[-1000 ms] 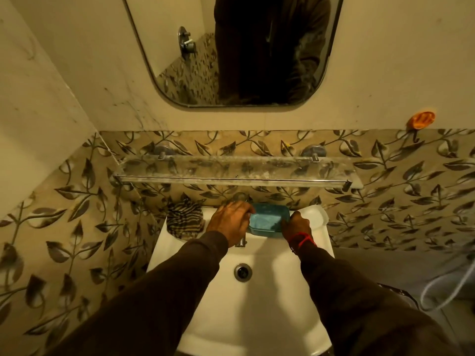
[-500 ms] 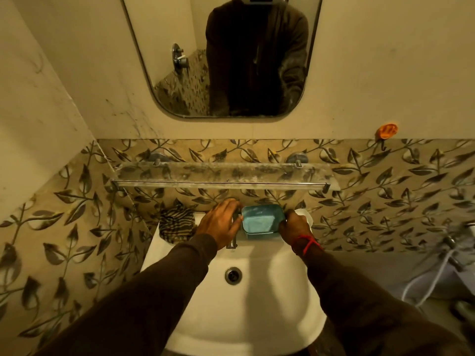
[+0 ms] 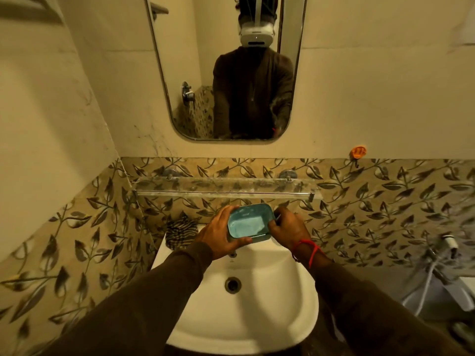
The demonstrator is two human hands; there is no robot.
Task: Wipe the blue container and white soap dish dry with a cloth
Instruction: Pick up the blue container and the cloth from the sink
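Above one white sink [image 3: 246,312], two hands [image 3: 218,235] [image 3: 288,227] grip one blue container [image 3: 248,223]; one striped cloth [image 3: 180,231] beside.

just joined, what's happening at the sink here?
A person stands at a white sink, holding a blue container up over the basin's back edge. The left hand grips its left end and the right hand grips the right end, with the open side tilted toward the camera. A striped cloth lies bunched on the sink's back left corner, untouched, so wiping has not begun. The white soap dish is not clearly visible.
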